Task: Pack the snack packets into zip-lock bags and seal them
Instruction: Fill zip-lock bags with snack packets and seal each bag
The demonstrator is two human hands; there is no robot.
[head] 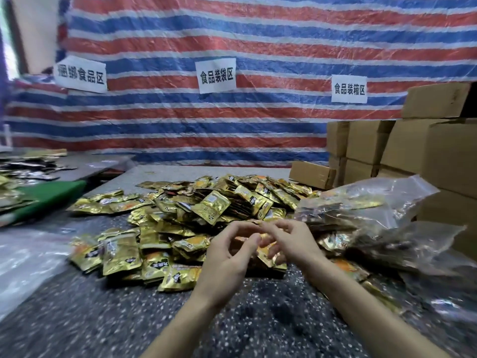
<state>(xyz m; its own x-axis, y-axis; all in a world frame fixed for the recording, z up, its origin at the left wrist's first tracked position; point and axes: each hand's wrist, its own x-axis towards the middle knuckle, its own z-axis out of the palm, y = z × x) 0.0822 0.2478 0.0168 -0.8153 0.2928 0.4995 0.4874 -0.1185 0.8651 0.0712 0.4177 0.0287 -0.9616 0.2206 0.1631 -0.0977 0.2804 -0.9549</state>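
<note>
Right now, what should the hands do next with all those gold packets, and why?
Probably pinch a few gold snack packets from the pile's near edge. The left hand and right hand hover there with curled fingers; whether they grip any yet is unclear. Many packets lie loose, and filled zip-lock bags lie just to the right.

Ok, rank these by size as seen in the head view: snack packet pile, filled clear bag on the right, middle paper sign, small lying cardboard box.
1. snack packet pile
2. filled clear bag
3. middle paper sign and cardboard box look alike; the sign hangs farther back, so unranked.
</note>
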